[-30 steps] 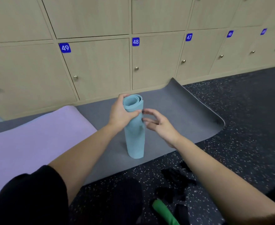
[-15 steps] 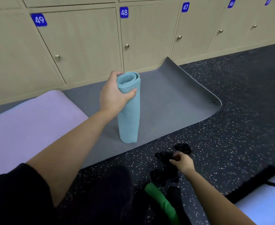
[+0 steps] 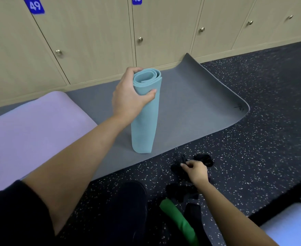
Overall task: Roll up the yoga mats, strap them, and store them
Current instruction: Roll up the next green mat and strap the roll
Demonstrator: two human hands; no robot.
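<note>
The rolled teal mat (image 3: 143, 125) stands upright on end, its lower end resting on a grey mat (image 3: 190, 107) that lies flat on the floor. The left hand (image 3: 128, 98) grips it just below the top rim, fingers wrapped round the far side and the thumb pressed across the near face, so the roll is held closed and steady. The spiral of the roll shows at the open top.

Lower down, the right hand (image 3: 196, 172) reaches to a tangle of black straps (image 3: 203, 159) lying on the dark speckled floor (image 3: 261, 148), just off the grey mat's near edge. Its fingers are curled and pinch a piece of strap; the rest of the tangle spreads beyond and beneath the hand.

The grey mat's far end curls up against a row of pale wooden lockers (image 3: 93, 41), one with a blue label reading 49 (image 3: 34, 5). To the left, a lilac mat (image 3: 30, 125) lies flat and overlaps the grey one. Close to the person's dark-clad knee (image 3: 126, 201) lies a green roll (image 3: 179, 222), with more black material beside it. At the lower right corner a pale blue mat (image 3: 291, 226) lies with a black band along its edge. Nothing sits between the teal roll and the straps but bare grey mat and floor.
</note>
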